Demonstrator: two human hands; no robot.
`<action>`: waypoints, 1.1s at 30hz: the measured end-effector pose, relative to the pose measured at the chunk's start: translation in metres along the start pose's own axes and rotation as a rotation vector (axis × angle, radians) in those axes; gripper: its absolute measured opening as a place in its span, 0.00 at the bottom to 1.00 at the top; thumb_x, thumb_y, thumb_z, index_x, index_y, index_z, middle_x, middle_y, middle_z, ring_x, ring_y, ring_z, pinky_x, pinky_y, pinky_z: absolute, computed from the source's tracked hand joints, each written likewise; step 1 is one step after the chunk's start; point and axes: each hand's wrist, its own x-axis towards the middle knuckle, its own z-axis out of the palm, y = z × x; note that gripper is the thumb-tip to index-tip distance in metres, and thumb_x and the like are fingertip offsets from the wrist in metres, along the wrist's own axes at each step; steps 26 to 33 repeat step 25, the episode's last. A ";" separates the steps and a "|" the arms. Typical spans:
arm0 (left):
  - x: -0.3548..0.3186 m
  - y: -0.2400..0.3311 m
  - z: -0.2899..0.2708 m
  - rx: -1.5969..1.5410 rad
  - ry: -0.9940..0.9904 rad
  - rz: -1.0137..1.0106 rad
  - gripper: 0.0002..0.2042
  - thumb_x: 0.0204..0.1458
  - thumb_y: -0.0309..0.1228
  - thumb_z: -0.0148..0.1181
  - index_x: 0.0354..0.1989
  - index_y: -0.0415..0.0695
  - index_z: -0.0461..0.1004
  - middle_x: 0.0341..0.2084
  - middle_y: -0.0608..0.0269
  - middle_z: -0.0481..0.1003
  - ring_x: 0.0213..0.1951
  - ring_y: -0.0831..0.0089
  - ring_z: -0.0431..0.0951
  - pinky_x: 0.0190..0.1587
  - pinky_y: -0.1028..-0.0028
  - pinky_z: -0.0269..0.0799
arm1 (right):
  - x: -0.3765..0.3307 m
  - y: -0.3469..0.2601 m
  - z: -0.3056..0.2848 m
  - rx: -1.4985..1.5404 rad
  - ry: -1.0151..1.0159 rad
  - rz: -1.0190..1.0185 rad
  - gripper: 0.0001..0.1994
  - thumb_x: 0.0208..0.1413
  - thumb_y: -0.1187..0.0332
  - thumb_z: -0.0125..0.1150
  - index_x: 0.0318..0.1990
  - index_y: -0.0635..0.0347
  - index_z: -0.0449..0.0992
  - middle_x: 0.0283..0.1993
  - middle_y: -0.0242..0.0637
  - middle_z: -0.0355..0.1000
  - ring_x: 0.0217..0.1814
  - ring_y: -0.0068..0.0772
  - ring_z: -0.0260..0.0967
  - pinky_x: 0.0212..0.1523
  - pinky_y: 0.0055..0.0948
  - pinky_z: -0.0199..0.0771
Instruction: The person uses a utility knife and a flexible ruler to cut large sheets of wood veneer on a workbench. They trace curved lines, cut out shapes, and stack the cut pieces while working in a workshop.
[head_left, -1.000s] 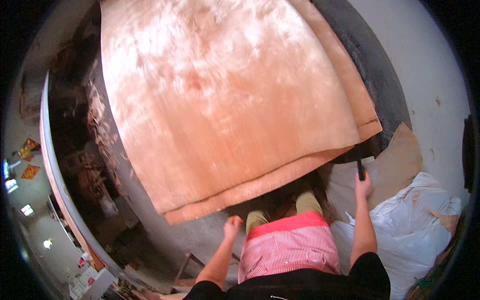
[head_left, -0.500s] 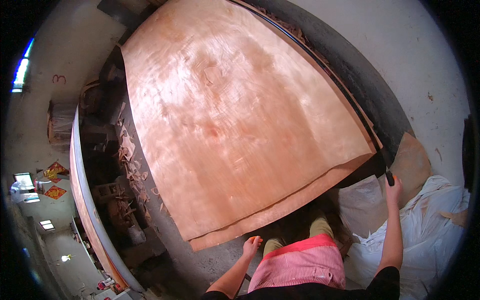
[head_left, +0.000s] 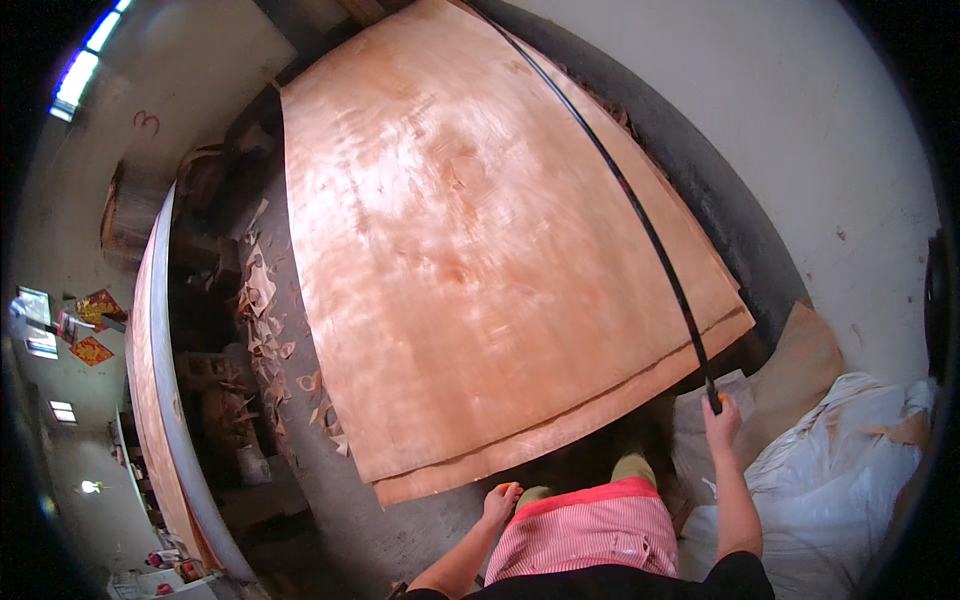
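My right hand (head_left: 722, 420) is closed round the thick end of a long, thin black rod (head_left: 640, 215). The rod runs in a slight curve over the right part of a large sheet of wood veneer (head_left: 460, 270) to its far end. Under this sheet lies another veneer sheet (head_left: 560, 450), whose near edge sticks out. My left hand (head_left: 500, 502) is closed near the front edge of the sheets, apart from them. Some orange shows at the fingers of both hands. Whether the left fingers hold anything is hidden.
Veneer scraps (head_left: 262, 310) litter the floor to the left. Beyond them stands a long board-like surface with a pale curved edge (head_left: 175, 400). White plastic sheeting (head_left: 850, 470) and a brown sheet (head_left: 800, 365) lie at the right, by the pale wall (head_left: 800, 120).
The rod has swung left from along the sheet's right edge to across the veneer. My right hand has moved left and a little nearer with it. The whole view has shifted slightly.
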 end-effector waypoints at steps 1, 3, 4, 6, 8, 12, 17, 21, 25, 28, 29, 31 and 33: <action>-0.001 -0.002 -0.008 0.020 0.000 0.021 0.14 0.49 0.39 0.50 0.37 0.41 0.69 0.30 0.66 0.73 0.27 0.82 0.69 0.29 0.82 0.65 | -0.020 -0.003 -0.006 -0.003 -0.004 0.002 0.15 0.42 0.60 0.59 0.25 0.65 0.69 0.25 0.45 0.63 0.29 0.46 0.61 0.30 0.39 0.60; 0.007 -0.012 -0.032 0.058 -0.011 0.060 0.14 0.50 0.40 0.49 0.36 0.41 0.70 0.29 0.66 0.73 0.27 0.81 0.69 0.29 0.81 0.65 | -0.061 -0.008 -0.011 -0.001 0.010 -0.023 0.15 0.41 0.59 0.59 0.24 0.65 0.68 0.24 0.46 0.63 0.28 0.47 0.61 0.29 0.39 0.60; 0.011 -0.020 -0.047 0.097 -0.017 0.084 0.15 0.50 0.40 0.48 0.35 0.41 0.70 0.29 0.66 0.73 0.27 0.81 0.69 0.29 0.80 0.65 | -0.083 -0.009 -0.011 0.004 0.026 -0.053 0.16 0.41 0.59 0.59 0.23 0.66 0.68 0.23 0.45 0.63 0.28 0.47 0.61 0.29 0.39 0.60; 0.009 -0.031 -0.078 0.169 0.034 0.121 0.15 0.49 0.40 0.49 0.33 0.40 0.72 0.25 0.64 0.74 0.25 0.78 0.71 0.28 0.78 0.67 | -0.125 0.003 0.003 0.074 0.004 -0.073 0.16 0.43 0.58 0.57 0.21 0.64 0.68 0.21 0.45 0.64 0.25 0.46 0.62 0.27 0.39 0.60; -0.009 -0.030 -0.109 0.278 0.089 0.181 0.16 0.48 0.41 0.48 0.32 0.40 0.72 0.25 0.63 0.75 0.27 0.76 0.73 0.30 0.76 0.67 | -0.168 -0.008 0.005 0.051 0.042 -0.125 0.15 0.44 0.58 0.57 0.19 0.64 0.69 0.19 0.43 0.66 0.24 0.45 0.64 0.26 0.38 0.61; -0.051 -0.035 -0.169 0.469 0.177 0.175 0.16 0.47 0.42 0.49 0.33 0.40 0.71 0.25 0.62 0.75 0.28 0.72 0.74 0.33 0.74 0.67 | -0.226 -0.033 -0.015 0.052 -0.146 0.009 0.15 0.45 0.56 0.54 0.18 0.59 0.70 0.16 0.39 0.68 0.23 0.43 0.67 0.25 0.37 0.63; -0.080 -0.085 -0.205 0.347 0.193 0.189 0.15 0.47 0.41 0.49 0.33 0.40 0.71 0.23 0.63 0.74 0.25 0.76 0.72 0.30 0.76 0.67 | -0.261 0.038 -0.025 -0.179 -0.128 0.228 0.20 0.47 0.51 0.48 0.25 0.60 0.73 0.26 0.47 0.70 0.31 0.51 0.67 0.32 0.42 0.65; -0.103 -0.170 -0.225 0.123 0.212 0.186 0.15 0.47 0.41 0.50 0.32 0.40 0.72 0.22 0.64 0.74 0.24 0.78 0.72 0.28 0.77 0.67 | -0.269 0.068 -0.035 -0.254 -0.205 0.333 0.23 0.48 0.48 0.43 0.30 0.61 0.74 0.31 0.51 0.69 0.35 0.53 0.66 0.36 0.44 0.65; -0.131 -0.251 -0.245 0.223 0.171 0.114 0.17 0.44 0.45 0.52 0.34 0.44 0.72 0.22 0.64 0.74 0.24 0.76 0.72 0.30 0.76 0.67 | -0.264 0.001 -0.037 -0.104 -0.370 0.352 0.26 0.48 0.45 0.43 0.37 0.62 0.72 0.37 0.52 0.68 0.41 0.52 0.65 0.43 0.43 0.63; -0.131 -0.251 -0.245 0.223 0.171 0.114 0.17 0.44 0.45 0.52 0.34 0.44 0.72 0.22 0.64 0.74 0.24 0.76 0.72 0.30 0.76 0.67 | -0.264 0.001 -0.037 -0.104 -0.370 0.352 0.26 0.48 0.45 0.43 0.37 0.62 0.72 0.37 0.52 0.68 0.41 0.52 0.65 0.43 0.43 0.63; -0.131 -0.251 -0.245 0.223 0.171 0.114 0.17 0.44 0.45 0.52 0.34 0.44 0.72 0.22 0.64 0.74 0.24 0.76 0.72 0.30 0.76 0.67 | -0.264 0.001 -0.037 -0.104 -0.370 0.352 0.26 0.48 0.45 0.43 0.37 0.62 0.72 0.37 0.52 0.68 0.41 0.52 0.65 0.43 0.43 0.63; -0.131 -0.251 -0.245 0.223 0.171 0.114 0.17 0.44 0.45 0.52 0.34 0.44 0.72 0.22 0.64 0.74 0.24 0.76 0.72 0.30 0.76 0.67 | -0.264 0.001 -0.037 -0.104 -0.370 0.352 0.26 0.48 0.45 0.43 0.37 0.62 0.72 0.37 0.52 0.68 0.41 0.52 0.65 0.43 0.43 0.63; -0.131 -0.251 -0.245 0.223 0.171 0.114 0.17 0.44 0.45 0.52 0.34 0.44 0.72 0.22 0.64 0.74 0.24 0.76 0.72 0.30 0.76 0.67 | -0.264 0.001 -0.037 -0.104 -0.370 0.352 0.26 0.48 0.45 0.43 0.37 0.62 0.72 0.37 0.52 0.68 0.41 0.52 0.65 0.43 0.43 0.63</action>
